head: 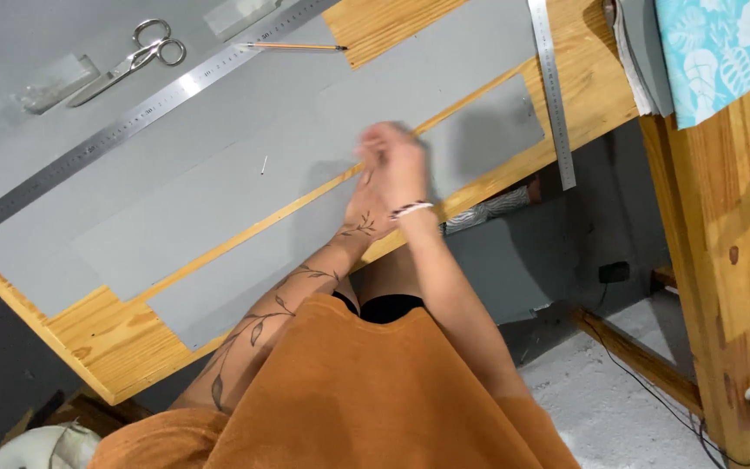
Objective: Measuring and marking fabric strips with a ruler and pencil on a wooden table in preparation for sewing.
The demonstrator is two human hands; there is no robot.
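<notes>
The right hand [401,161] is motion-blurred and covers most of the left hand [366,187]; whatever the fingers pinch cannot be made out.

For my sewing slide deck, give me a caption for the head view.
Both hands meet over grey fabric strips on a wooden table.

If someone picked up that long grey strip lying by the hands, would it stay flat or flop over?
The grey strip would probably flop: it looks thin and lies dead flat on the wooden table. It seems light for its length, so a push would likely slide it. The hands meet above its end; whether they touch it is unclear.
</notes>
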